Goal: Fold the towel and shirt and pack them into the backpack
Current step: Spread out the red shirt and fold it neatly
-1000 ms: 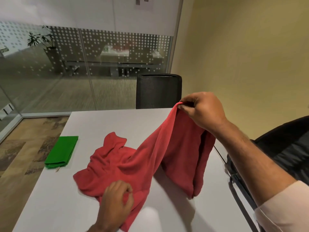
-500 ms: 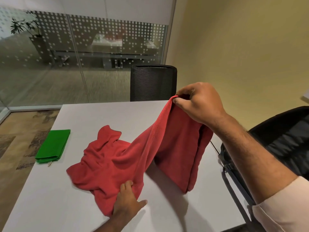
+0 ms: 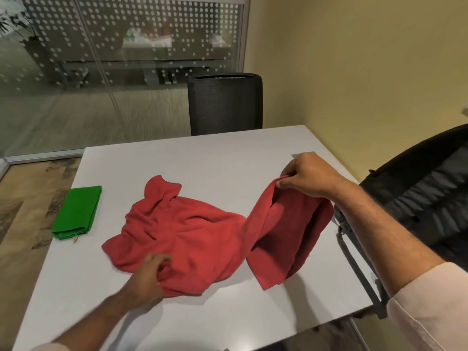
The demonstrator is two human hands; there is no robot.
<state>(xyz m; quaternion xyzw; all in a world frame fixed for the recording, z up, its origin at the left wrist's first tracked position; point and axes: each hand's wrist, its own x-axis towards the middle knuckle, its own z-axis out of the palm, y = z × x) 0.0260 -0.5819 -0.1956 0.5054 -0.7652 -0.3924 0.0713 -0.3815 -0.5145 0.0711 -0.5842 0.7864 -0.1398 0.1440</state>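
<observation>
R hand (image 3: 307,176) dropped lower, pinching red towel (image 3: 202,236) corner; L hand (image 3: 149,277) grips near edge.

**Bare hands, pale pink sleeves**

Both forearms are bare. Behind the right hand (image 3: 307,176), a pale pink sleeve (image 3: 430,307) is pushed up past the forearm, with a seam running along it. Behind the left hand (image 3: 147,279), a sliver of similar pale fabric shows.

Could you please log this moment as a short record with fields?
red cloth: crumpled on table, unfolded
right hand: pinches a raised edge of the red cloth
left hand: grips its near edge
green cloth: folded, at table's left edge
backpack: off table's right side
chair: behind table
</observation>
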